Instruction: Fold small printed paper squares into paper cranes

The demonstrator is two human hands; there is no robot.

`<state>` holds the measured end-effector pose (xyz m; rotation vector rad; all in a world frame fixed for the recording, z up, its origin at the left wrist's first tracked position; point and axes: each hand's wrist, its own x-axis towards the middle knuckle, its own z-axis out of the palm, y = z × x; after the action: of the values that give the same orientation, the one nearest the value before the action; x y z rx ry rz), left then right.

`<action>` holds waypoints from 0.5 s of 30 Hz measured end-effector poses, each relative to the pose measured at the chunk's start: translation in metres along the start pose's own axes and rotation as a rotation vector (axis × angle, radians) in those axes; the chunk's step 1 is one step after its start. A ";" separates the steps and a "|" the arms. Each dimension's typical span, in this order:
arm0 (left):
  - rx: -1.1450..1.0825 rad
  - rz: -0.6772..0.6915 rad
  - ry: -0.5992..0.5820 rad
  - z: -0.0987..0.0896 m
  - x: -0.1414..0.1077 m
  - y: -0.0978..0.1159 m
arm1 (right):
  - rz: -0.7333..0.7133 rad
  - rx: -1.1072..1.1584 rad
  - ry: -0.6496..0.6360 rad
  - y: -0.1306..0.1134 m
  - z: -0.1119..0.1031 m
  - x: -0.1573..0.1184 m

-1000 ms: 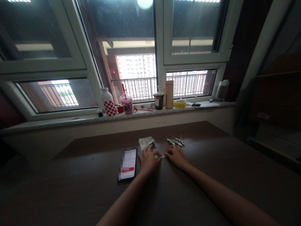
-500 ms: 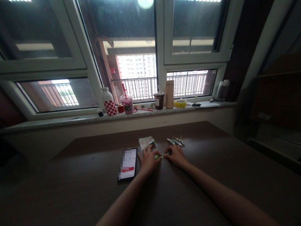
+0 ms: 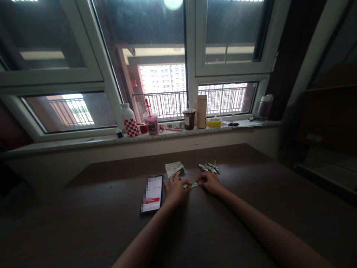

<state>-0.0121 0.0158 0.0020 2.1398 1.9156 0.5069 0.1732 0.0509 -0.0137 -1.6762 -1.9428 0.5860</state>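
Observation:
A narrow green and white paper strip (image 3: 193, 184) lies low over the brown table between my hands. My left hand (image 3: 175, 190) pinches its left end, with the other fingers spread toward a stack of printed paper sheets (image 3: 174, 168). The strip's right end is between the fingertips of my right hand (image 3: 209, 182). Just beyond that hand is a small pile of folded paper pieces (image 3: 209, 167). A phone (image 3: 152, 195) with a lit screen rests to the left of my left hand.
The brown table (image 3: 111, 208) reaches toward a stone windowsill (image 3: 167, 134). On the sill stand a checkered bottle (image 3: 130, 121), a pink drink cup (image 3: 152, 123), a dark drink cup (image 3: 189, 119), a tan flask (image 3: 201, 111), yellow tape (image 3: 214, 123) and scissors (image 3: 233, 124).
My right hand has shifted slightly to the right. More of the paper strip shows between my fingertips. My left hand has stayed nearly in place.

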 end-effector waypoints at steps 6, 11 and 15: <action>-0.026 -0.001 -0.024 -0.004 0.000 0.002 | -0.034 0.029 0.017 0.004 0.003 0.000; -0.045 -0.011 0.002 -0.002 0.003 0.004 | -0.065 0.024 0.058 0.005 0.008 0.000; -0.039 -0.002 0.061 0.002 0.003 0.008 | -0.065 -0.003 0.088 0.002 0.011 -0.002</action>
<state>-0.0039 0.0181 0.0034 2.1214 1.9237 0.6109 0.1683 0.0496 -0.0234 -1.6062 -1.9283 0.4771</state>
